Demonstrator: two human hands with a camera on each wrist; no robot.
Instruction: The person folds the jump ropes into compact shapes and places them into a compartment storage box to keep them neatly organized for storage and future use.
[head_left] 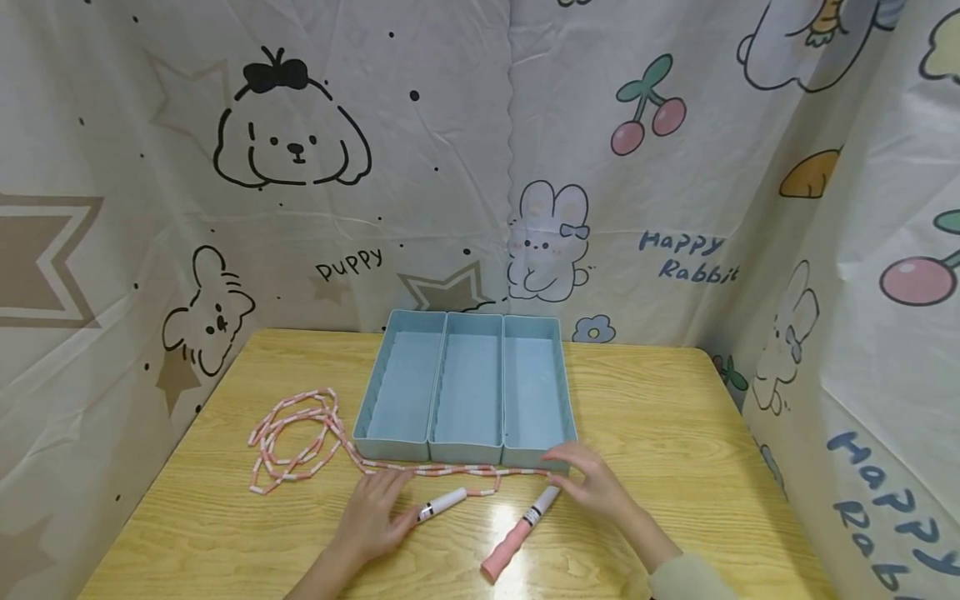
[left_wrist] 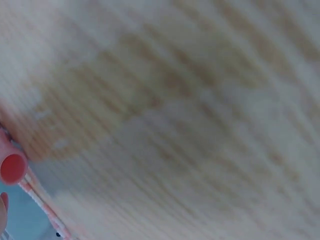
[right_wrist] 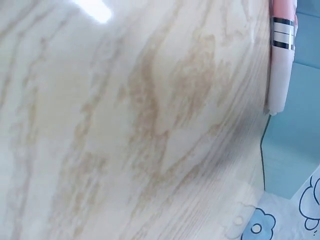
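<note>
A beaded jump rope (head_left: 457,472), pink and white, runs along the front of a blue organizer tray (head_left: 461,454). My left hand (head_left: 371,517) holds one rope handle (head_left: 442,505). Its white end sticks out between thumb and fingers, and its pink grip is hidden under the palm. That grip's hollow pink end (left_wrist: 12,167) shows in the left wrist view. The other handle (head_left: 521,535) lies slanted on the table, white end toward the tray. Beside that end is my right hand (head_left: 596,483), thumb and fingers apart, fingertips at the tray's front right corner.
More of the rope lies in loose coils (head_left: 296,446) left of the tray. The tray has three long compartments and stands at the back of the wooden table (head_left: 645,408). A printed cloth (head_left: 450,167) hangs behind and at both sides.
</note>
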